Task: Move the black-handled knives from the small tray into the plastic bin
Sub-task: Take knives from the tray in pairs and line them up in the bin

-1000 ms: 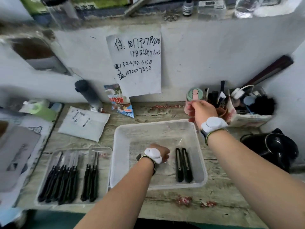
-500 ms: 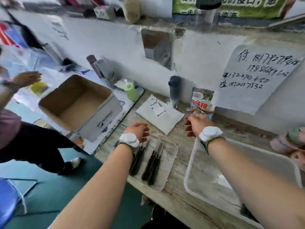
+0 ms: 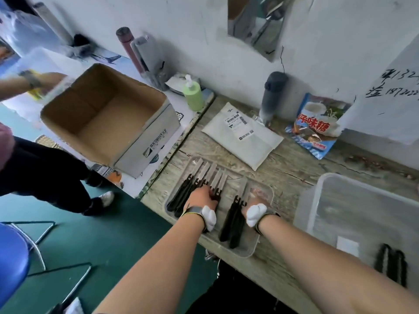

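Bench: both hands now down in small tray (image 3: pixel 249 251); left hand (image 3: pixel 201 198) fingers on black-handled knives (image 3: pixel 181 196), right hand (image 3: pixel 254 206) fingers hidden.

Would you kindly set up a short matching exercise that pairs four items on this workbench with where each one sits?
Things:
1. small tray
2. plastic bin
3. cardboard box
4. green pump bottle

Places:
A. against the wall, behind the box
B. under both hands
C. far right, two knives inside
D. left of the tray, open and empty

Pairs: 1-B, 2-C, 3-D, 4-A
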The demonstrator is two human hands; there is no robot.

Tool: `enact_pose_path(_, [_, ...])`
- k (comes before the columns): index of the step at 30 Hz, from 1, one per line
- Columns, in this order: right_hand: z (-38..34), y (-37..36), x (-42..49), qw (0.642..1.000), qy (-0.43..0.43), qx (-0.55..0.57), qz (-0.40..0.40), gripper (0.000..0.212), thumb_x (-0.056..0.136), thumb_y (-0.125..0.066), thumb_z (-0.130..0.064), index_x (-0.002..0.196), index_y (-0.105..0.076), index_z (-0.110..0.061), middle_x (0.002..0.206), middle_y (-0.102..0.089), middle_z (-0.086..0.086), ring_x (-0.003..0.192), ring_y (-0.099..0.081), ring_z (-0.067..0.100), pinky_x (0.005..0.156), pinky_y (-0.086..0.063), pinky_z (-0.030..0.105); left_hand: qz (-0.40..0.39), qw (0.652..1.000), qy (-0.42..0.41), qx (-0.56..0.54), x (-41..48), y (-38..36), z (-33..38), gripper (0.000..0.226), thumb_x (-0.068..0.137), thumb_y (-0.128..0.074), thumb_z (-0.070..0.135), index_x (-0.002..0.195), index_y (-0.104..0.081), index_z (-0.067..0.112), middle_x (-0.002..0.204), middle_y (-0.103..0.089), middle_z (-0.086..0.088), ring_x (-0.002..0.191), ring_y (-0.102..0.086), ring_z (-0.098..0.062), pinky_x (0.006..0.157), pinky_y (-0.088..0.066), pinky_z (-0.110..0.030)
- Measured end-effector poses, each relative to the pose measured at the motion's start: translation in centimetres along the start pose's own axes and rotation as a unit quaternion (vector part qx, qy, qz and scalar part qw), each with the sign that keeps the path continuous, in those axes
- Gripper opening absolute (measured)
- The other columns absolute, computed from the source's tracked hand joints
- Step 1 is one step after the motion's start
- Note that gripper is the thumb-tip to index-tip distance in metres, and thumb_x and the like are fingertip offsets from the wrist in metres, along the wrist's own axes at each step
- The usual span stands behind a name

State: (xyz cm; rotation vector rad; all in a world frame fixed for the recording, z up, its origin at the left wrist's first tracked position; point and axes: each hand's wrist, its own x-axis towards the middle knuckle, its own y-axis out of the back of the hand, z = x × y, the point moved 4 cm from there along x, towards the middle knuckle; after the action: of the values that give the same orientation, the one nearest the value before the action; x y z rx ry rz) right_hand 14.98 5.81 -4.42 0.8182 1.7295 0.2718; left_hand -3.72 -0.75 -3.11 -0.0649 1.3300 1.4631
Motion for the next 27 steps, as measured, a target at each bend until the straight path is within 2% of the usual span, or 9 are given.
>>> enact_pose_path(4, [0.6,-2.4,0.6,0.997,-0.023,-0.062,-0.03,0.043,0.09,-0.065,-0.019,0.06,-0.035,-0.016,0.064,-0.036,0.001,0.053,-0.03,0.01,0.051,-0.03,0.025,0.011,0.995,-0.011,0.098,0.6,-1.2,0.4,0.035,0.095,-0.067,0.033,0.125,-0.06,0.018,0.132,-0.06,-0.008,0.114,-0.065,-0.033,0.084,-0.055,-0.041])
enact_pose_path(6, [0.1,-2.5,0.8,0.995,-0.02,-0.084,-0.043,0.043,0.079,-0.072,-0.019,0.054,-0.037,-0.012,0.06,-0.038,0.002,0.051,-0.032,0.011,0.06,-0.036,0.028,0.022,0.987,-0.02,0.16,0.6,-1.3,0.9,0.035,0.096,-0.065,0.031,0.126,-0.059,0.017,0.133,-0.059,-0.008,0.114,-0.065,-0.033,0.079,-0.052,-0.041])
enact_pose_path(8, [0.0,-2.5,1.2,0.995,-0.02,-0.087,-0.046,0.048,0.091,-0.067,-0.015,0.054,-0.038,-0.009,0.061,-0.037,0.003,0.051,-0.031,0.01,0.07,-0.035,0.028,0.024,0.98,-0.022,0.195,0.7,-1.4,1.3,0.031,0.097,-0.064,0.028,0.125,-0.061,0.016,0.131,-0.06,-0.009,0.111,-0.067,-0.033,0.074,-0.05,-0.04])
enact_pose_path(14, [1.0,-2.8,0.9,0.999,-0.045,-0.029,-0.009,0.046,0.098,-0.062,-0.024,0.063,-0.032,-0.021,0.066,-0.034,-0.002,0.055,-0.031,0.009,0.065,-0.035,0.024,0.011,0.982,-0.006,0.188,1.0,-1.5,1.3,0.018,0.094,-0.063,0.031,0.099,-0.068,0.015,0.096,-0.07,-0.003,0.079,-0.069,-0.026,0.058,-0.048,-0.031])
enact_pose_path(17, [1.2,-2.1,0.1,0.999,-0.033,0.007,0.019,0.021,0.1,-0.058,-0.024,0.086,-0.055,-0.01,0.08,-0.056,0.009,0.081,-0.066,0.027,0.059,-0.037,0.025,0.019,0.995,-0.025,0.098,0.8,-1.1,1.0,0.025,0.092,-0.061,0.039,0.105,-0.06,0.018,0.097,-0.066,-0.005,0.085,-0.067,-0.029,0.067,-0.057,-0.037])
enact_pose_path(19, [1.1,-1.1,0.0,0.995,-0.019,0.07,0.073,0.033,0.102,-0.055,-0.024,0.128,-0.05,-0.005,0.111,-0.066,0.02,0.102,-0.067,0.037,0.068,-0.044,0.029,0.039,0.999,-0.024,0.016,0.8,-0.3,1.0,0.033,0.093,-0.059,0.038,0.119,-0.061,0.017,0.104,-0.073,-0.011,0.089,-0.07,-0.035,0.075,-0.061,-0.042])
enact_pose_path(21, [0.8,0.8,-1.1,0.98,0.005,0.16,0.117,0.039,0.102,-0.054,-0.025,0.135,-0.045,-0.007,0.12,-0.067,0.02,0.103,-0.067,0.039,0.074,-0.047,0.031,0.055,0.996,-0.033,-0.057,0.5,0.8,2.1,0.032,0.098,-0.055,0.032,0.122,-0.06,0.012,0.111,-0.073,-0.017,0.095,-0.069,-0.038,0.075,-0.054,-0.035])
enact_pose_path(24, [-0.2,4.3,-2.2,0.942,0.038,0.302,0.143,0.029,0.103,-0.048,-0.031,0.127,-0.052,-0.015,0.099,-0.076,0.007,0.085,-0.07,0.029,0.074,-0.055,0.035,0.064,0.973,-0.03,-0.218,-0.8,2.6,4.8,0.021,0.1,-0.048,0.028,0.11,-0.061,0.015,0.102,-0.07,-0.02,0.081,-0.062,-0.034,0.072,-0.05,-0.04])
enact_pose_path(27, [-1.6,7.7,-3.5,0.876,0.062,0.461,0.125,0.023,0.104,-0.043,-0.032,0.118,-0.053,-0.017,0.08,-0.065,0.007,0.052,-0.057,0.025,0.053,-0.051,0.037,0.016,0.881,-0.027,-0.472,-2.3,3.4,8.2,0.011,0.104,-0.043,0.018,0.102,-0.053,0.015,0.085,-0.059,-0.018,0.06,-0.058,-0.028,0.059,-0.056,-0.045])
